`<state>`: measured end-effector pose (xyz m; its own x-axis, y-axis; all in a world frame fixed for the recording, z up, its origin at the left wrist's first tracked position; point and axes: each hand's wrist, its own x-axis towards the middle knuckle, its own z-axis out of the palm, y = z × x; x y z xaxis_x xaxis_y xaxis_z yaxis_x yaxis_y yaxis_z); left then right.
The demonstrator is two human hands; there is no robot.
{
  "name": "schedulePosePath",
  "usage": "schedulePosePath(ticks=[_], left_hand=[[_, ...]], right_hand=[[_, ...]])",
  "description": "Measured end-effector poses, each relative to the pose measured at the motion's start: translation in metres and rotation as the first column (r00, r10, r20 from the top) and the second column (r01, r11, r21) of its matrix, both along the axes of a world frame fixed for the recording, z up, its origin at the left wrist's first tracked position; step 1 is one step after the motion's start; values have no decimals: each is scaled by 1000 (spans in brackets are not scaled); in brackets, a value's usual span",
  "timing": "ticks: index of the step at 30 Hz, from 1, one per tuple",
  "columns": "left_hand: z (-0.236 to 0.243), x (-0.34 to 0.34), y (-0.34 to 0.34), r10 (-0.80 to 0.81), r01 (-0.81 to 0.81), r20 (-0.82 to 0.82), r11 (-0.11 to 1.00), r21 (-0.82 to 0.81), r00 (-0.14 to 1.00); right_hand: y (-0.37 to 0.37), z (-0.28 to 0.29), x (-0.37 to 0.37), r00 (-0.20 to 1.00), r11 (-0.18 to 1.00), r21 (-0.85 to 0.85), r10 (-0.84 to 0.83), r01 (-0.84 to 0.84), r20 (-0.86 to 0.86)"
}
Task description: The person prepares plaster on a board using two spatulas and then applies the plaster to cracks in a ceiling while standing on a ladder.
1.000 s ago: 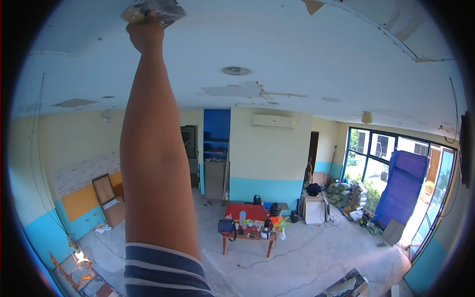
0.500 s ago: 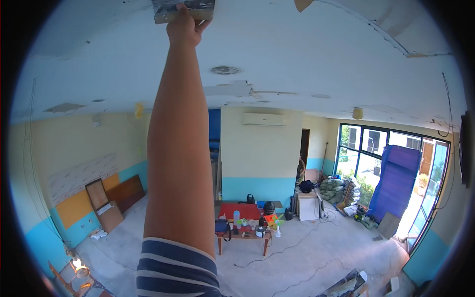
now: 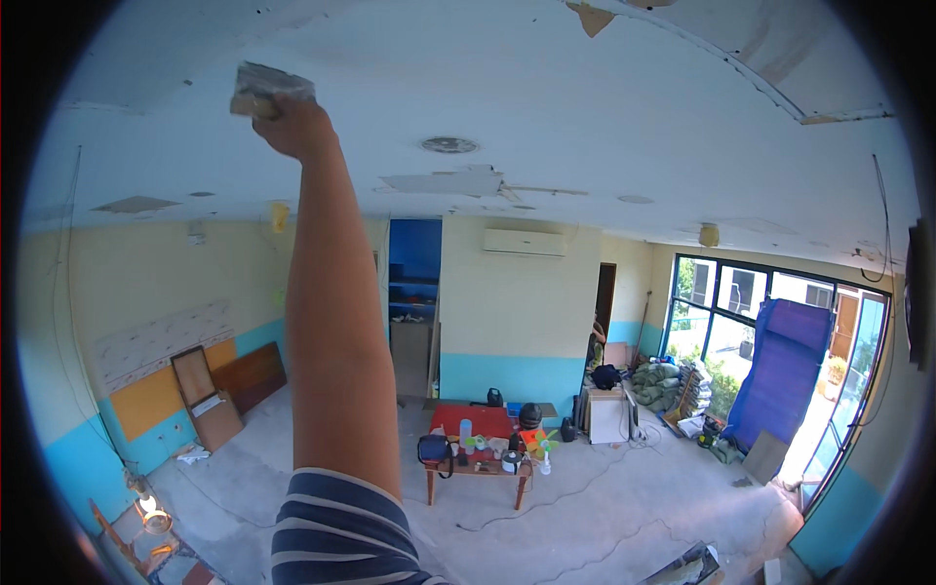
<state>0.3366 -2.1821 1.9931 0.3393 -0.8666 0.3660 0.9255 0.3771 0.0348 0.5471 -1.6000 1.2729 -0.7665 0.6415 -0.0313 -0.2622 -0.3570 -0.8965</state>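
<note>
My left arm [image 3: 341,322], in a dark sleeve with pale stripes, stretches up toward the white ceiling [image 3: 409,78]. At its end my left hand [image 3: 297,127] is closed on a broad putty knife [image 3: 275,80] with a smeared grey blade and a pale tan handle. The blade is held at the ceiling surface; whether it touches cannot be made out. Some fingers are hidden behind the handle, and the tool is slightly blurred. My right hand is out of view.
A torn patch [image 3: 590,18] and a hanging panel [image 3: 439,182] mark the ceiling. Below stands a red-topped table [image 3: 478,419] with several items. Boards [image 3: 205,395] lean at the left wall; sacks [image 3: 655,385] lie near the windows. A cable [image 3: 556,502] crosses the floor.
My left hand has moved left with the putty knife, and it appears lower in the picture. The whole room has shifted slightly in view.
</note>
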Motion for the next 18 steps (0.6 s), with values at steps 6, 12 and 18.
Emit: schedulePosePath(ticks=[6, 12, 18], left_hand=[[34, 23, 71, 336, -315, 149, 937, -149, 930], [38, 18, 158, 346, -333, 15, 915, -228, 938], [24, 23, 270, 407, -405, -57, 866, -293, 912]], right_hand=[[9, -11, -8, 997, 998, -28, 56, -58, -54], [17, -19, -18, 990, 991, -67, 113, -119, -80], [20, -20, -15, 985, 977, -144, 146, -159, -94]])
